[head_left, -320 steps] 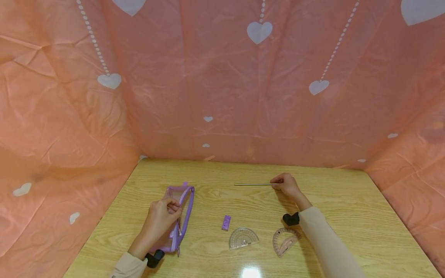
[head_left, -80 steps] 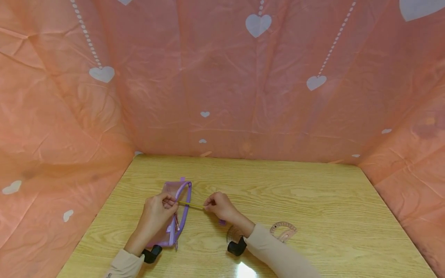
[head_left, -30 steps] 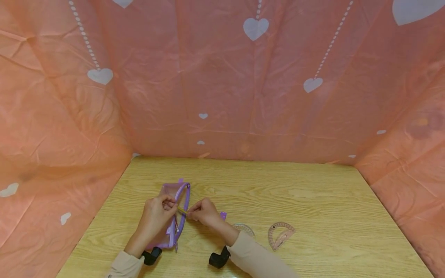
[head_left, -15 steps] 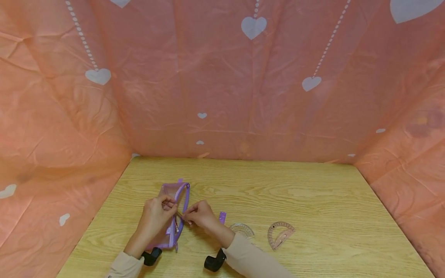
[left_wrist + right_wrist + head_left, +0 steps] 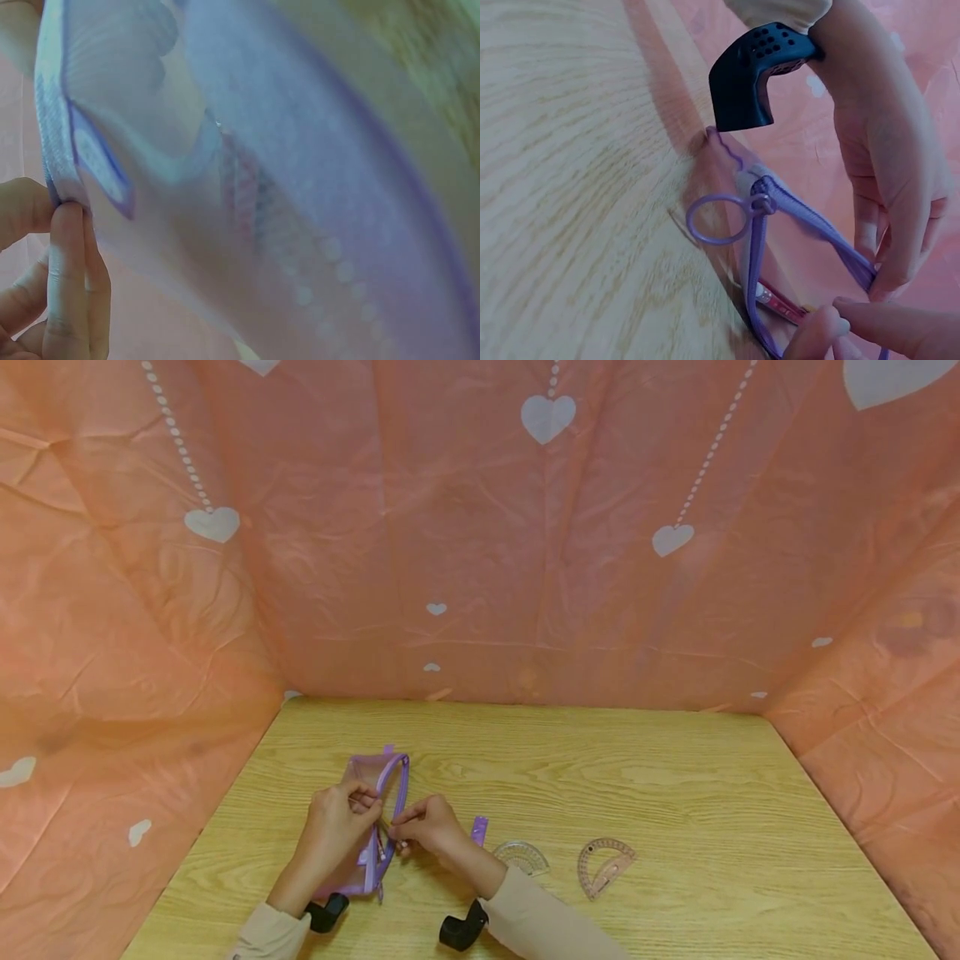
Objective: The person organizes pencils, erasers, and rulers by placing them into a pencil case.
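A purple mesh pencil case (image 5: pixel 402 789) lies on the left of the table, its zipped mouth spread apart. My left hand (image 5: pixel 341 818) pinches the near lip of that mouth, as the left wrist view shows with the fingertips (image 5: pixel 69 217) at the zipper band. At the opening my right hand (image 5: pixel 435 827) pinches the end of a yellow pencil (image 5: pixel 808 308), most of which is hidden inside the case. A red pen-like stick with a white end (image 5: pixel 771 298) shows within the mouth. From the zipper hangs a purple ring pull (image 5: pixel 718 219).
Right of my right hand lie a small purple rectangular piece (image 5: pixel 479 830), a clear protractor (image 5: pixel 523 857) partly behind my forearm, and a pinkish protractor (image 5: pixel 615 867). The wood-grain table (image 5: pixel 675 793) ends against a pink heart-patterned cloth (image 5: pixel 480 560) at the back and sides.
The right hand has taken the pencil from the table's far right across to the case and slid it in, leaving only a sliver showing. The left hand keeps its hold on the lip.
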`<state>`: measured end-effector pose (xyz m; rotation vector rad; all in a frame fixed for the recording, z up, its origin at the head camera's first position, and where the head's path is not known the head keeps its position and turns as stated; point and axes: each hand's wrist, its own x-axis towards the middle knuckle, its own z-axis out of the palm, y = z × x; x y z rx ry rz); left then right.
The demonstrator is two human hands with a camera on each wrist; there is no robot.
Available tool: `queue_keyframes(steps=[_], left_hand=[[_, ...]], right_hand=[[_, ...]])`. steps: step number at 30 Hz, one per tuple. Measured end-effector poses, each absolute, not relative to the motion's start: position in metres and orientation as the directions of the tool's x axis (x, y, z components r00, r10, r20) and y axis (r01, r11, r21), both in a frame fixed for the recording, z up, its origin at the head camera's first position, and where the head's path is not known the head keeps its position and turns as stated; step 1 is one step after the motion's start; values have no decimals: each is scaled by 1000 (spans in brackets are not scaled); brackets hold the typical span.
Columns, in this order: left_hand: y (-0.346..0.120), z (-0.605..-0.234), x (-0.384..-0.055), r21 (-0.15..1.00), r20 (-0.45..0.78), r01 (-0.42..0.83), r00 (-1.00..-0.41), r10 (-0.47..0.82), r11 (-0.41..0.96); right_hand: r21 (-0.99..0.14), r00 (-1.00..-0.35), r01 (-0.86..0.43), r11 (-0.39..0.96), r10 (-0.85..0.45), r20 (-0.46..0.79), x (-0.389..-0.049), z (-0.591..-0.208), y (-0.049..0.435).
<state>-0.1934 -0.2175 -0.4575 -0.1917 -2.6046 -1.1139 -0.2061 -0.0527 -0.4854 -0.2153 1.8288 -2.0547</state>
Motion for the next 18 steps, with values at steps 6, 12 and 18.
queue_keyframes(steps=[6,12,18], left_hand=[[-218,-457,-194,679,329,243,-944,10,693],[-218,-458,-194,678,332,246,-943,11,692],[-218,-458,-194,673,344,253,-939,9,695]], right_hand=[[-971,-902,211,-111,-406,-149,-203,-484,-49],[-965,-890,232,-122,-426,-160,-202,-483,-47],[-963,-874,243,-113,-456,-167,-201,-482,-45]])
